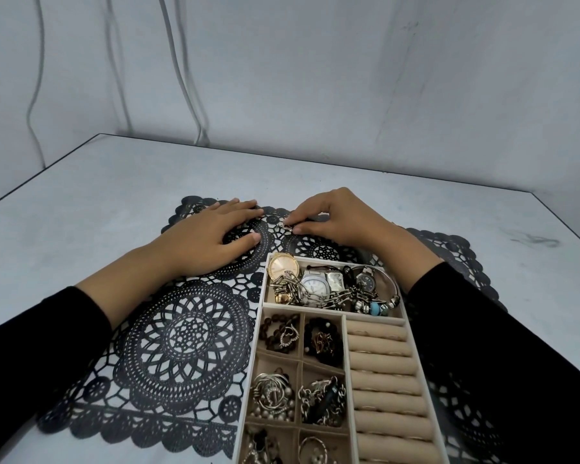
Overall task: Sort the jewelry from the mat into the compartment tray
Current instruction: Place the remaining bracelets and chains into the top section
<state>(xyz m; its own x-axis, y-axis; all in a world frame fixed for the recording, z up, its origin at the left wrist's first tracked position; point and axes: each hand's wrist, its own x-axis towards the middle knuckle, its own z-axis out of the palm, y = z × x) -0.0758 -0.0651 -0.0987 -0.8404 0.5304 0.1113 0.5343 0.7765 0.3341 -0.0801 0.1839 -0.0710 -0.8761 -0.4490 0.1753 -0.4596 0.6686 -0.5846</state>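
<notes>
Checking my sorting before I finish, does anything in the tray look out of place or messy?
The gold watch is propped in the far left corner of the tray, its face riding up on the rim rather than lying flat. The chains beside it are piled in a tangle.

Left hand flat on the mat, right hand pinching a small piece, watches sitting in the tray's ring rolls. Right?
Not quite: the head view shows the watches in the long compartment at the tray's far end, not in the ring rolls. The rest holds: left hand flat on the mat, right hand pinching a small piece.
</notes>
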